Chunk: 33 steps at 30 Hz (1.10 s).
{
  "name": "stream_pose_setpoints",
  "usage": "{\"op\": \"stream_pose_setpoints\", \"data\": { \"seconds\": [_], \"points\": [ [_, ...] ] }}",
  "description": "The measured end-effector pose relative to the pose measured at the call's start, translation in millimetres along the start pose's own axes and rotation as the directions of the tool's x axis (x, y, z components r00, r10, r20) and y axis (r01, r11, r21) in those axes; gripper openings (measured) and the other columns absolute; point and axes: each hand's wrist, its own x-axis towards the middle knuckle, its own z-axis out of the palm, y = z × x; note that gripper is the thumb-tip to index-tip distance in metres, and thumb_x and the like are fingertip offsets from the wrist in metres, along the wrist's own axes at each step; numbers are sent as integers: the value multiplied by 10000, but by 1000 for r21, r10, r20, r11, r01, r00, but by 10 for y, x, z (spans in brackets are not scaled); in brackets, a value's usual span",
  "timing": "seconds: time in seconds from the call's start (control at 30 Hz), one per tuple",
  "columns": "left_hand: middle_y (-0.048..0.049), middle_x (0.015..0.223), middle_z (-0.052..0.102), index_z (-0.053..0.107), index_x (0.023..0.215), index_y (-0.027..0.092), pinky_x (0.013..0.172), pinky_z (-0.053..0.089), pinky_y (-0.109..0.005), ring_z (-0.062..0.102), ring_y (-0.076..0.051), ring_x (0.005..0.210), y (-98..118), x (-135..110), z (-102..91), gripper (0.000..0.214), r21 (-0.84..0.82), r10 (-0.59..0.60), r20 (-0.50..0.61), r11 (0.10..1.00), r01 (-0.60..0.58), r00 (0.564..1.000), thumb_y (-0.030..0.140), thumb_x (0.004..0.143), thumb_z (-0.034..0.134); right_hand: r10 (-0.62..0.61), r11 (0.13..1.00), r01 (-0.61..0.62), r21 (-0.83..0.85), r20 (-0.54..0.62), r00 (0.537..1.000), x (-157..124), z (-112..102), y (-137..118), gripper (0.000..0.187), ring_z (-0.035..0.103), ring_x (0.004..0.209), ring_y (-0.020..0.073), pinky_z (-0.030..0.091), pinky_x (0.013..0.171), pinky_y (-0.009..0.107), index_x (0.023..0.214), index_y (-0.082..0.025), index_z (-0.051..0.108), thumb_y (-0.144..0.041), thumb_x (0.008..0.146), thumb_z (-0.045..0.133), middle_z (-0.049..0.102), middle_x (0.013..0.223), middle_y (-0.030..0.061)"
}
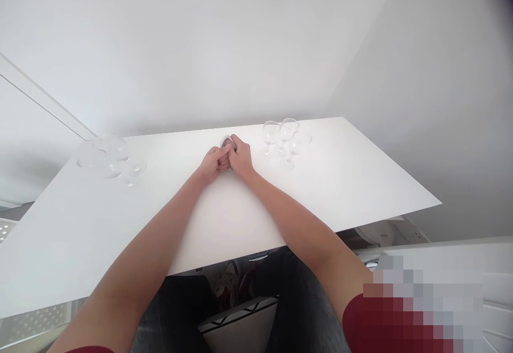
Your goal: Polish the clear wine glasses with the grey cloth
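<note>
Both my arms reach out over a white table (340, 182). My left hand (212, 162) and my right hand (241, 156) meet near the table's far edge, fingers curled together around a small clear glass (227, 142). Only the glass's rim shows above my fingers. Each hand is closed on it. Three stemmed glasses (285, 138) stand upright just to the right of my right hand. Several more clear glasses (107, 156) lie or stand at the far left of the table.
A white wall rises right behind the table. Below the near table edge I see dark trousers and a wire shelf (236, 310). A white appliance (380, 232) sits low at the right.
</note>
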Motion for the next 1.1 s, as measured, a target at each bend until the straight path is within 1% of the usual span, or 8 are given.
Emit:
{"op": "stream_pose_setpoints", "data": {
  "seconds": [0.17,0.33,0.5,0.63,0.7,0.87,0.93,1.1],
  "points": [
    [74,560,182,247,532,226,503,198,-285,210,-68,483,42,-52,-13,827,7,132,-125,991,-132,983,756,894,768,45,921,-49,387,20,999,113,37,118,117,443,815,105,431,772,181,884,-222,343,-258,943,437,476,859,-20],
    [75,546,225,349,563,218,516,271,-272,265,-76,485,76,-149,-41,760,17,208,-349,976,-216,914,780,956,677,43,695,-88,714,81,996,175,32,183,253,595,906,127,507,870,227,909,-193,529,-422,850,620,659,970,13],
    [84,565,247,450,659,213,504,254,-250,251,-74,496,-4,-363,54,615,36,188,-544,979,-201,817,669,997,689,190,673,-238,701,148,971,196,71,208,373,603,858,143,495,797,229,866,-173,578,-504,752,705,658,878,15],
    [67,649,278,446,742,220,502,258,-235,270,-83,536,23,-887,44,498,107,183,-606,983,-148,774,547,1038,677,372,586,-390,710,192,908,199,70,231,454,661,918,168,529,767,237,1031,-186,615,-552,772,686,690,1009,30],
    [76,658,265,435,779,225,501,233,-217,260,-78,539,87,-1247,-67,442,121,219,-673,975,-188,707,472,1018,711,344,554,-387,737,221,913,191,64,243,470,660,932,155,529,764,217,1088,-195,632,-540,776,695,686,1052,23],
    [120,614,231,447,1013,292,508,282,-192,267,-88,494,265,-1886,-540,310,90,252,-889,915,-393,383,364,971,746,234,552,-383,741,303,924,180,99,309,490,689,1025,170,546,781,213,1137,-198,668,-553,801,698,709,1139,42],
    [116,639,332,427,1064,300,513,326,-191,331,-84,489,301,-1926,-704,308,-68,124,-920,884,-462,373,376,989,716,290,574,-390,719,268,919,172,121,341,482,708,1070,189,564,803,233,1109,-201,655,-569,801,687,727,1165,56],
    [11,874,636,472,1374,329,555,474,-194,527,-87,552,302,-1818,-896,284,-437,-75,-869,580,-687,489,480,1179,331,347,656,-375,655,180,920,99,97,319,472,702,1074,211,558,779,247,1031,-199,628,-572,750,694,732,1149,81]
  ]
}}
